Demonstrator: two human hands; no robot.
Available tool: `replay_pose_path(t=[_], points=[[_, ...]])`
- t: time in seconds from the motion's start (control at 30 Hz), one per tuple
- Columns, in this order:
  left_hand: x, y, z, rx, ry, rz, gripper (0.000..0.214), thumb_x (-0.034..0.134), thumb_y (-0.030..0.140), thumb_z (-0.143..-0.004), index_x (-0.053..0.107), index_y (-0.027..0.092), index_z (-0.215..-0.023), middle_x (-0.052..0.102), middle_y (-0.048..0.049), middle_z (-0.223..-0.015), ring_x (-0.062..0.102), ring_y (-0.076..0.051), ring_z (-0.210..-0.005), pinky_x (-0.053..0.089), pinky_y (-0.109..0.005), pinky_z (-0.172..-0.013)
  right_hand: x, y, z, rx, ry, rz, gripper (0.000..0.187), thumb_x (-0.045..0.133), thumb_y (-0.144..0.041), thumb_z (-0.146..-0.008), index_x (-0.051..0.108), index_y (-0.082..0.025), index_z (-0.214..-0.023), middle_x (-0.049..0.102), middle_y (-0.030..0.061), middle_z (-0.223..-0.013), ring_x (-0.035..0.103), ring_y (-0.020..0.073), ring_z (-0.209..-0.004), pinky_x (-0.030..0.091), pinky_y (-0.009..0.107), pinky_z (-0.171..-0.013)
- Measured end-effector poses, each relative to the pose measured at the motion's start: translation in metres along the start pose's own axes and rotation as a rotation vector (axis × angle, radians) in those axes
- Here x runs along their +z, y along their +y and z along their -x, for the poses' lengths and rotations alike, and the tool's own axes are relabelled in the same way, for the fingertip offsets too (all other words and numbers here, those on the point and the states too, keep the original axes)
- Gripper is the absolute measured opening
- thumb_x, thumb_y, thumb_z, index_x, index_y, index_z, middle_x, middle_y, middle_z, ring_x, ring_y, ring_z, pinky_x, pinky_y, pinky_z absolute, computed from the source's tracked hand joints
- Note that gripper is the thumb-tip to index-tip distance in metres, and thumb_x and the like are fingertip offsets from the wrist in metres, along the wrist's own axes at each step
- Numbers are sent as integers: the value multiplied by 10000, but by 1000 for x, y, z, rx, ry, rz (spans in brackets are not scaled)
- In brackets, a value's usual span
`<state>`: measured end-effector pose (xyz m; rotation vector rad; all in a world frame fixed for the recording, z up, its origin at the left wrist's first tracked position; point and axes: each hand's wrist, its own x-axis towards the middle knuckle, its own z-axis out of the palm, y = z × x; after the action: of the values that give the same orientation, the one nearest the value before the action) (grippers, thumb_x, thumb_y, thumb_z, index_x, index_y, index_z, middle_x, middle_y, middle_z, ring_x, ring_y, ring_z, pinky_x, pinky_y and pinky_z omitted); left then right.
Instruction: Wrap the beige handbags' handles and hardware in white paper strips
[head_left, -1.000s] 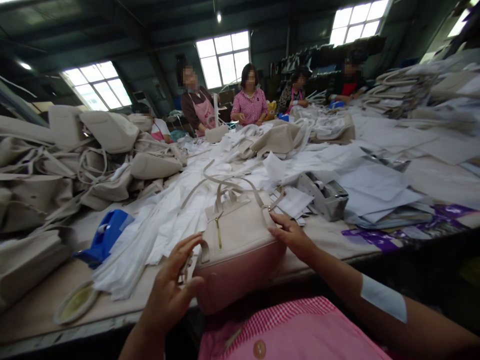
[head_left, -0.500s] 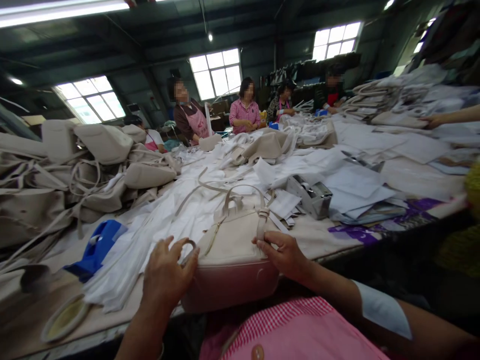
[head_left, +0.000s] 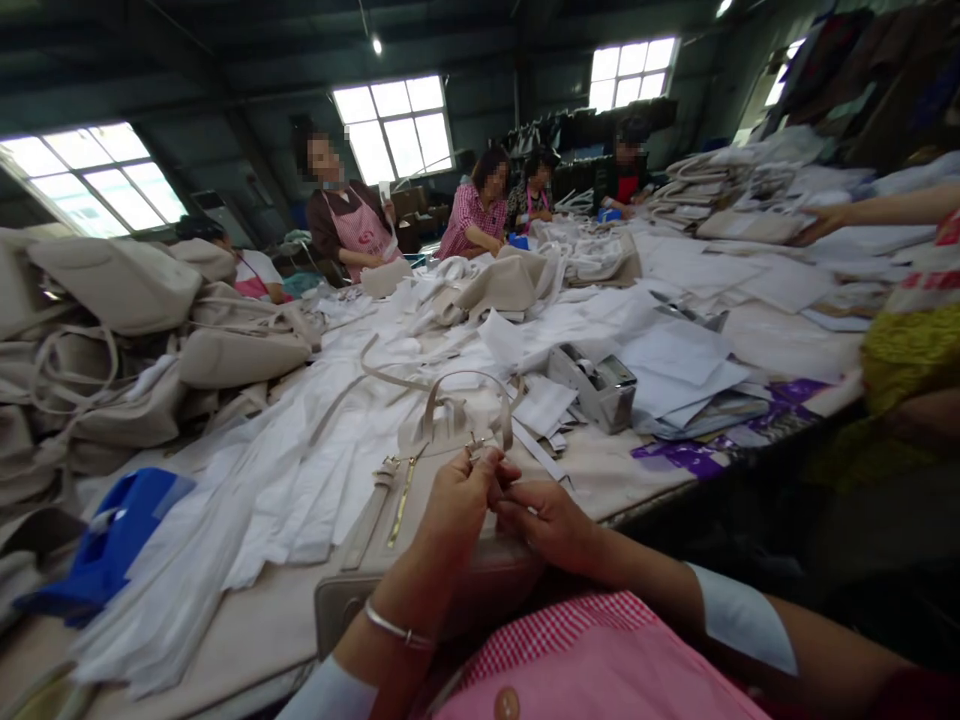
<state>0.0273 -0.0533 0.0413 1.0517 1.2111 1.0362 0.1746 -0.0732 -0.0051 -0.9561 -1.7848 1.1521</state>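
A beige handbag [head_left: 390, 520] lies flat at the near edge of the worktable, its handles [head_left: 450, 395] pointing away from me. My left hand [head_left: 457, 500] is over the bag's right side, fingers pinched on a small metal clasp [head_left: 476, 447] where the strap meets the bag. My right hand [head_left: 544, 520] sits right beside it, fingers curled and pressed against the same strap fitting. Both hands touch each other above the bag.
White paper sheets [head_left: 315, 460] cover the table. A pile of beige bags [head_left: 112, 330] stands at the left, a blue tape dispenser [head_left: 105, 545] at the near left, a grey tape dispenser [head_left: 596, 385] to the right. Several people work at the far end; another person's arm [head_left: 877, 212] reaches in at the right.
My left hand has left the bag's left end and moved right to meet my right hand at the strap fitting. The bag now lies flatter and the view has swung left.
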Motion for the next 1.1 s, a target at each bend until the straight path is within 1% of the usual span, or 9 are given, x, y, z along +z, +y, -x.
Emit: replay_pose_path(t=[0.17, 0.33, 0.47, 0.57, 0.7, 0.8, 0.9, 1.0, 1.1], points=[[0, -2, 1, -42, -26, 24, 402, 617, 409, -831, 551, 197, -1167, 564, 49, -672, 522, -87, -481, 544, -261, -526, -26, 3, -15, 66, 209, -28, 329, 536, -451, -908, 672, -179, -784, 649, 23, -748, 582, 162, -731, 440, 275, -695], [3, 2, 5, -83, -124, -66, 632, 588, 436, -837, 386, 254, -1407, 506, 79, -626, 467, -86, -411, 511, -247, -415, -20, -8, -41, 219, -29, -415, 334, 649, -488, -808, 635, -169, -709, 622, 1, -632, 565, 135, -587, 419, 258, -567], [1, 1, 8, -111, -168, -119, 685, 570, 467, -851, 322, 248, -1451, 521, 75, -627, 419, -71, -396, 491, -224, -416, -10, -6, -58, 303, 146, -625, 322, 727, -448, -737, 610, -154, -680, 482, -64, -491, 371, 58, -424, 254, 213, -421], [-1, -1, 8, -84, -171, -128, 591, 520, 544, -871, 435, 200, -1344, 555, 46, -669, 428, -74, -408, 482, -226, -411, -10, 1, -64, 332, 166, -687, 356, 755, -447, -703, 570, -151, -634, 432, -78, -463, 306, 40, -402, 189, 205, -398], [-4, -8, 3, -72, -115, -210, 451, 505, 614, -850, 584, 174, -909, 564, 30, -597, 423, -78, -367, 415, -212, -359, -15, 9, -66, 453, -24, -738, 365, 708, -482, -725, 530, -170, -659, 432, -79, -495, 290, 43, -387, 188, 201, -388], [-5, -11, -2, -94, -58, -207, 388, 547, 567, -829, 574, 179, -840, 565, 37, -551, 409, -73, -337, 367, -197, -342, -36, 21, -70, 349, -10, -335, 342, 535, -466, -858, 596, -162, -714, 535, -14, -561, 433, 95, -450, 338, 235, -446], [-7, -8, -3, -100, -20, -108, 307, 560, 475, -823, 569, 171, -860, 602, 27, -636, 412, -54, -351, 368, -190, -364, -77, 44, -78, 63, 109, 461, 221, 506, -215, -876, 690, -152, -981, 694, 116, -971, 614, 217, -927, 465, 346, -828], [-8, -3, -3, -81, -32, -71, 271, 562, 425, -819, 577, 166, -898, 614, 18, -717, 426, -41, -372, 371, -188, -390, -118, 72, -86, 29, 18, 1066, 597, 506, 2, -770, 572, -223, -1320, 514, 130, -1416, 378, 329, -1343, 291, 507, -1069], [-8, -1, -2, -43, -39, -84, 297, 561, 434, -824, 591, 163, -942, 607, 15, -718, 449, -51, -387, 357, -189, -394, -139, 93, -94, 47, -82, 1270, 620, 477, 23, -774, 582, -258, -1318, 480, 105, -1459, 341, 344, -1373, 283, 543, -1068]])
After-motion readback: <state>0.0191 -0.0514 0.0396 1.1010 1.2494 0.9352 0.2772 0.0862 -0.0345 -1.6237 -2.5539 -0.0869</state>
